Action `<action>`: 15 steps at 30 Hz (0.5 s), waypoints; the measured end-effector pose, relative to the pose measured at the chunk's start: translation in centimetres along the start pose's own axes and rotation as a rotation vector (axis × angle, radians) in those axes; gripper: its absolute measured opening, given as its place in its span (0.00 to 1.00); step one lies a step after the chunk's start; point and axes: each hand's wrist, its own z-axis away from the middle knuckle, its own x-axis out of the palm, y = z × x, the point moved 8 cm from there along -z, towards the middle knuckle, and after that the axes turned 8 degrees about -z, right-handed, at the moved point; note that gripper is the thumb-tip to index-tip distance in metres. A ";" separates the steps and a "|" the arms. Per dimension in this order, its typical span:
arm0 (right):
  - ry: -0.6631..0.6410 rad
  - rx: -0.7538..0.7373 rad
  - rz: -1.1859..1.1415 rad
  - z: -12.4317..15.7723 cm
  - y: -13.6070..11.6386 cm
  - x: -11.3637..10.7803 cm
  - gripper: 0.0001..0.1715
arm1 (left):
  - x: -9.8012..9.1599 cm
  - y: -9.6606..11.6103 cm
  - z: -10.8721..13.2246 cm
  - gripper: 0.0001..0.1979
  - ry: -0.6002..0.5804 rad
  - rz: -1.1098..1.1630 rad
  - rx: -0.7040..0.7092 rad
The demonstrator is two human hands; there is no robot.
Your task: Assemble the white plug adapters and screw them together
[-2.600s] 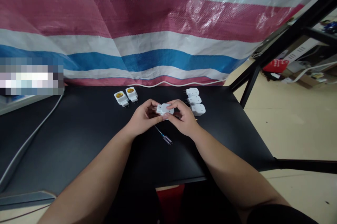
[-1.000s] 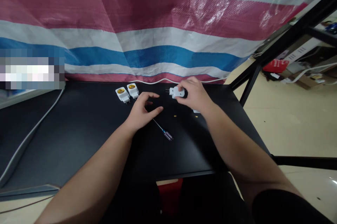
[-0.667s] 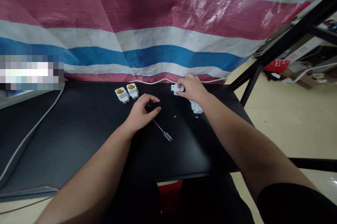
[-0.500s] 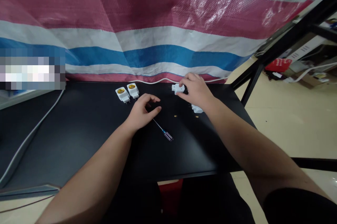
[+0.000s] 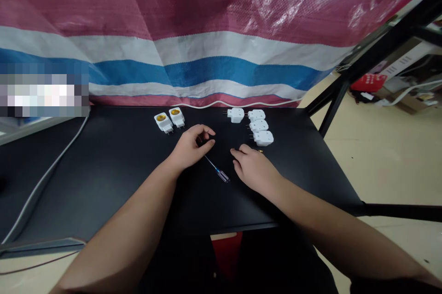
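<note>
My left hand (image 5: 190, 147) rests on the black table (image 5: 103, 170), thumb and forefinger curled into a loose pinch; what is between them is hidden. A small screwdriver (image 5: 217, 172) with a blue and clear handle lies just right of it. My right hand (image 5: 253, 170) lies on the table beside the screwdriver, fingers stretched forward and holding nothing. Behind it stand several white plug adapters: one alone (image 5: 235, 114) and a column of three (image 5: 259, 126). Two white adapters with yellow centres (image 5: 169, 120) sit at the back left. A tiny brass piece (image 5: 259, 151) lies by my right fingers.
A striped red, white and blue tarp (image 5: 207, 31) hangs behind the table, with a white cable (image 5: 207, 104) along its foot. A grey cable (image 5: 41, 183) crosses the table's left side. A black metal frame (image 5: 345, 82) stands to the right, above cluttered floor.
My right hand set the white adapter down at the back, left of the column of three, let go, and drew back to the table beside the screwdriver. My left hand barely moved.
</note>
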 end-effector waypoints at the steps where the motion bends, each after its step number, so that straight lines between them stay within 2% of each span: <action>1: -0.008 0.024 0.002 -0.3 0.1 -0.1 0.27 | 0.0 0.1 0.0 0.09 -0.007 -0.005 0.006; 9: -0.068 0.276 -0.025 -4.4 0.7 -0.8 0.32 | 0.3 0.3 0.0 0.08 -0.059 -0.015 -0.008; 15: -0.088 0.385 -0.058 -6.3 1.0 -0.8 0.37 | 0.6 0.6 0.1 0.07 -0.105 -0.011 -0.018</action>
